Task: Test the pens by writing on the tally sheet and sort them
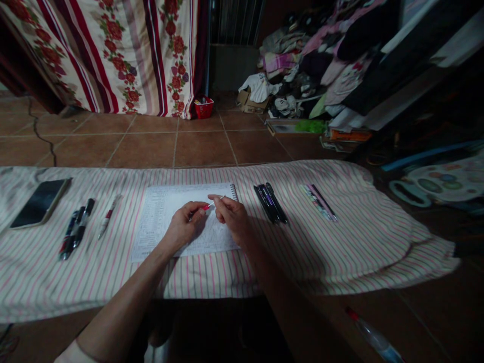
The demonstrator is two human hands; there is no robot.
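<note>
Above the spiral notebook (151, 217), my left hand (185, 222) is closed on a slim red-and-white pen (210, 204). My right hand (232, 214) pinches the white end of the same pen, with its index finger stretched out along it. The fingers hide part of the pen, so I cannot tell whether it is in one piece. Handwriting and a printed table cover much of the open page. Close to my right hand, several black pens (270, 203) lie in a group. A red-and-white pen (109, 218) rests left of the notebook.
Several dark markers (77, 229) and a phone (41, 202) lie on the left of the striped cloth (359, 242). Thin patterned pens or pencils (319, 202) lie to the right. A bottle (374, 335) is on the floor at lower right. A red basket (204, 107) stands by the curtain (132, 55).
</note>
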